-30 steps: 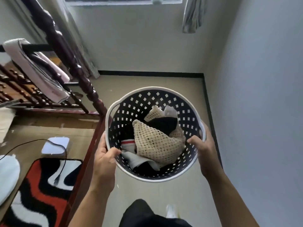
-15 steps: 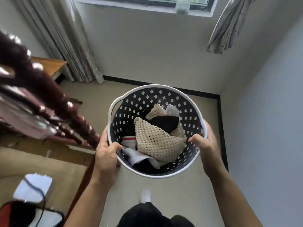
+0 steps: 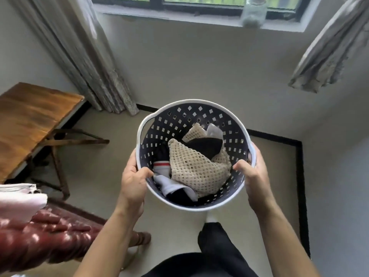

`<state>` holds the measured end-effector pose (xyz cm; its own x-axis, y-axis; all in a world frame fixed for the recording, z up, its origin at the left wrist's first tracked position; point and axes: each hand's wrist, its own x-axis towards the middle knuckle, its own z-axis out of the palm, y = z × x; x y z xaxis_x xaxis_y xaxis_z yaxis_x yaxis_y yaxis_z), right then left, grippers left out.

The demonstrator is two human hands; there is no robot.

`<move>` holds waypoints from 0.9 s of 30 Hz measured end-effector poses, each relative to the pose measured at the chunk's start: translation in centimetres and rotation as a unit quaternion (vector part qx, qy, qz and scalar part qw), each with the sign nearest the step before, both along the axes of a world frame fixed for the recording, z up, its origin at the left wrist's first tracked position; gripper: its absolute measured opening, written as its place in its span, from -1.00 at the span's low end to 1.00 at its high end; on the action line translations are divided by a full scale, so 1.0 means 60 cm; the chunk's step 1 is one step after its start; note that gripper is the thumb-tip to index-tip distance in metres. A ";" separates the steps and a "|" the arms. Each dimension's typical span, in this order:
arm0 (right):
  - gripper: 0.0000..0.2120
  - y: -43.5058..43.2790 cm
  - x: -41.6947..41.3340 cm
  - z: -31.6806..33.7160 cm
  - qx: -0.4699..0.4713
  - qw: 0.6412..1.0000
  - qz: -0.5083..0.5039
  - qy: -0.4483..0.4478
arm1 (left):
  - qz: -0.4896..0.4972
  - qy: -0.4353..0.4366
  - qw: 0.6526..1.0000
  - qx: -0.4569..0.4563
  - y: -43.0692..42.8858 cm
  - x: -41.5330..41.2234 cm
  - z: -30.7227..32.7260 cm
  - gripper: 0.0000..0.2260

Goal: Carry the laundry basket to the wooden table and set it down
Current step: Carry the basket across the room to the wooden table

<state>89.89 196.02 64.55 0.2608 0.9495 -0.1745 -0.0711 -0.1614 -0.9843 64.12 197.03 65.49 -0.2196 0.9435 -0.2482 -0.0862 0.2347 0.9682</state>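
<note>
Mid-carry, both hands clamp the laundry basket [image 3: 194,154] rim, left hand [image 3: 132,181] and right hand [image 3: 253,176] on opposite sides, held in the air. Wooden surface [image 3: 30,120] off left. Stiff plastic, few clothes [image 3: 197,168], probably light; rim grip suits.

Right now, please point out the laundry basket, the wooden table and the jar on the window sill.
laundry basket [image 3: 191,103]: head view, far white rim.
wooden table [image 3: 30,118]: head view, bare top.
jar [image 3: 253,14]: head view, glass body.
</note>
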 end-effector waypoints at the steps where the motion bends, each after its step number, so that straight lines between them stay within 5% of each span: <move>1: -0.28 0.049 0.001 0.002 0.000 1.000 0.021 -0.002 | 0.018 0.006 1.000 -0.001 0.032 0.000 0.003 -0.28; 15: -0.29 0.584 -0.238 0.004 0.005 0.944 0.329 -0.036 | 0.321 0.007 0.947 -0.017 0.298 -0.161 -0.002 -0.45; 27: -0.27 0.946 -0.538 0.037 0.036 0.930 0.365 -0.033 | 0.371 0.003 0.929 0.015 0.640 -0.440 0.011 -0.45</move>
